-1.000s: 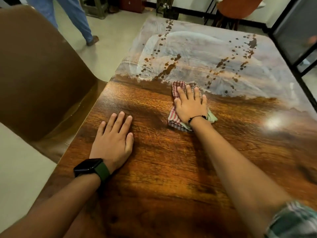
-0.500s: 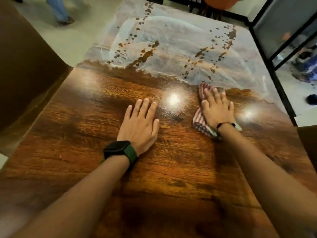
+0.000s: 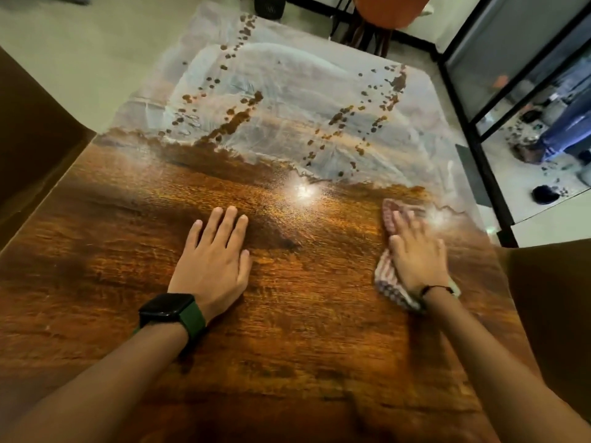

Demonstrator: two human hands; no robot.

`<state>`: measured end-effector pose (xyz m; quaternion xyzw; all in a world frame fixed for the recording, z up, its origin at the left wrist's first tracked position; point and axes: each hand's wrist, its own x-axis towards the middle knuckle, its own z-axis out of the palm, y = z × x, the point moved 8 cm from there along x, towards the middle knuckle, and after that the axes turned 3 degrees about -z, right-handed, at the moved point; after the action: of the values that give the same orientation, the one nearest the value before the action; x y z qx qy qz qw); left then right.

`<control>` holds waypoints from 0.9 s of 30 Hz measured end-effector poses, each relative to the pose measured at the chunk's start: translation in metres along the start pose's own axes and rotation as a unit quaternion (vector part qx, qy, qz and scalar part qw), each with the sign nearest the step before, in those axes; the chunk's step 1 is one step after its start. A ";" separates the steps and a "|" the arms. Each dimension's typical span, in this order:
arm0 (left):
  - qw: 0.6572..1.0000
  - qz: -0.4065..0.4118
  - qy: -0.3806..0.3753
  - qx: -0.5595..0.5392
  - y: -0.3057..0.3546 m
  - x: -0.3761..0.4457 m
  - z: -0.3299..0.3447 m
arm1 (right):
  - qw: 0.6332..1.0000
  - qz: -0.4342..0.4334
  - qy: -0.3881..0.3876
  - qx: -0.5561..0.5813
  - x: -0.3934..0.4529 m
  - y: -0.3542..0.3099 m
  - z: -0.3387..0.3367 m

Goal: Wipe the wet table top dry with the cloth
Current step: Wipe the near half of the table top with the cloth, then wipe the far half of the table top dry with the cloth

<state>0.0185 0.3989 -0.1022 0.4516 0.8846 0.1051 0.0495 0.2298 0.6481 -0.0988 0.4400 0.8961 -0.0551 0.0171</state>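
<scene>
Wood-grained and glossy, the table top [image 3: 287, 330] fills the head view, its near half dark brown and its far half, from ten to two o'clock, covered by a pale, cloudy wet film [image 3: 287, 100] dotted with brown droplets. The left hand [image 3: 214, 262] lies flat near the centre, palm down, fingers straight and together, gripping nothing; a black watch on a green strap [image 3: 171, 313] sits on its wrist. The right hand [image 3: 419, 254] presses flat on the cloth [image 3: 388, 276] at about three o'clock, fingers extended and blurred, a thin dark band [image 3: 436, 287] at the wrist. The red-and-white checked cloth shows past the fingertips and along the thumb side, just at the near edge of the wet film. Compared with half a second ago, the right hand and cloth have slid further toward the table's right edge, widening the gap from the left hand, which has kept its place. An orange chair [image 3: 393, 9] stands beyond the far edge at one o'clock.
</scene>
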 end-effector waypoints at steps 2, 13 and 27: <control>1.000 -0.004 -0.001 0.000 0.001 -0.002 -0.002 | 0.993 0.119 0.017 0.023 0.007 0.062 -0.009; 0.991 0.031 0.027 -0.131 -0.011 -0.059 -0.042 | 0.950 0.311 0.018 0.038 -0.093 -0.042 0.008; 0.928 -0.152 0.061 -0.336 -0.200 -0.268 -0.182 | 0.864 -0.106 0.016 0.492 -0.254 -0.384 0.001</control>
<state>-0.0153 0.0420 0.0269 0.2617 0.8567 0.4148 0.1598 0.0816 0.2151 -0.0472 0.2943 0.7939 -0.4837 -0.2217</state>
